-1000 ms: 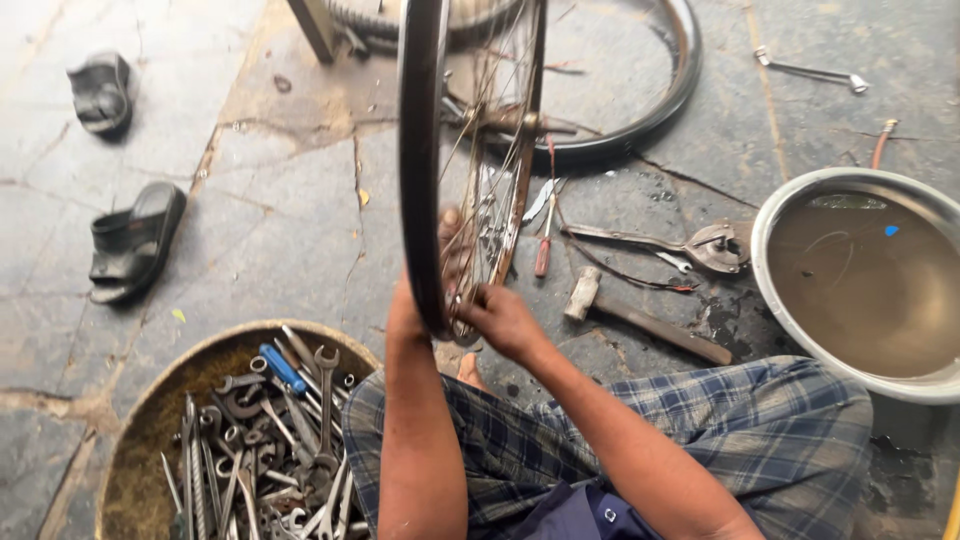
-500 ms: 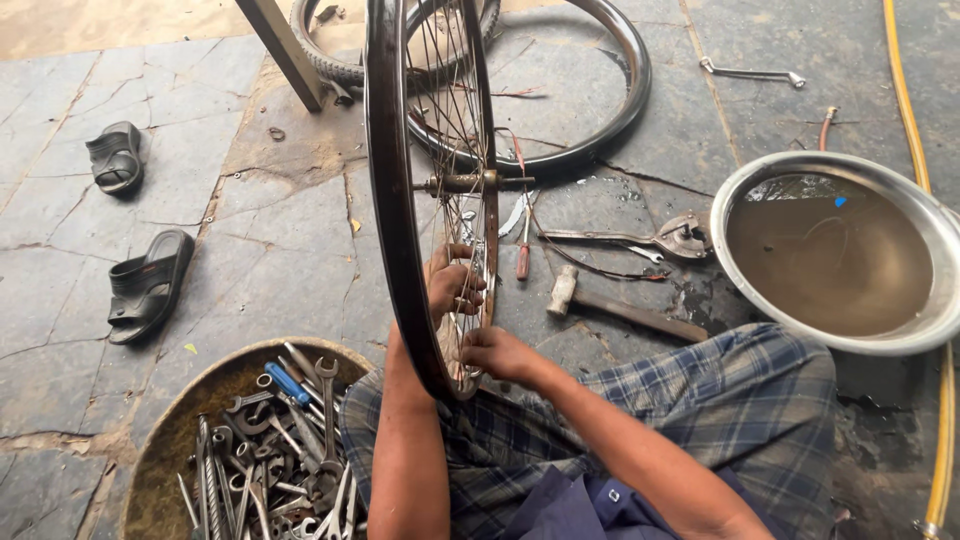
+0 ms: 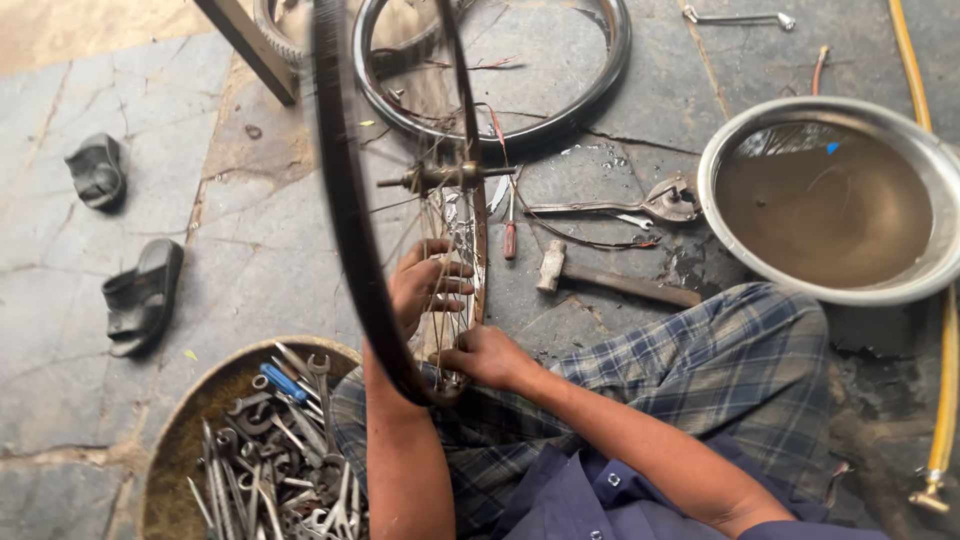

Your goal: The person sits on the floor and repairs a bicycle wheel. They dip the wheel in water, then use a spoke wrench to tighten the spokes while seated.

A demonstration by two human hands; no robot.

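Observation:
A bicycle wheel [image 3: 345,210] stands upright between my knees, its dark rim blurred, with the hub axle [image 3: 440,178] sticking out sideways. My left hand [image 3: 420,285] is behind the rim with fingers spread across the spokes. My right hand [image 3: 485,355] is closed on the lower spokes near the rim; any small tool in it is hidden. My legs in blue checked cloth [image 3: 700,370] are folded under the wheel.
A shallow basket of spanners [image 3: 250,450] sits at my left knee. A hammer [image 3: 610,282], a screwdriver [image 3: 510,225] and pliers [image 3: 640,205] lie ahead. A metal basin of murky water [image 3: 830,205] is at right, a yellow hose [image 3: 940,300] beside it, a bare rim [image 3: 600,70] beyond, sandals [image 3: 140,295] left.
The view has tilted and shifted, so the wheel now sits further left and lower. My left hand's fingers have spread across the spokes; my right hand stays at the lower spokes.

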